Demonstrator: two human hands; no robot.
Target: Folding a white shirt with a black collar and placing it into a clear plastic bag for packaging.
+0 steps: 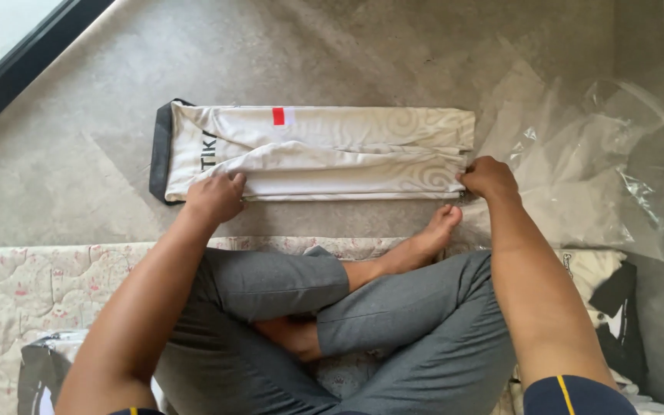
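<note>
Crossed legs (grey trousers) in front; left hand and right hand each pinch the folded white garment's near edge.

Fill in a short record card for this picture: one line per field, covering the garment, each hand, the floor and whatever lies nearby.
Garment: white folded garment with a dark band at its left end, lying flat in a long strip
Left hand: left hand grips the near edge close to the dark end
Right hand: right hand pinches the near right corner
Floor: grey carpet
Nearby: clear plastic bag to the right; patterned quilt under the seated person
</note>
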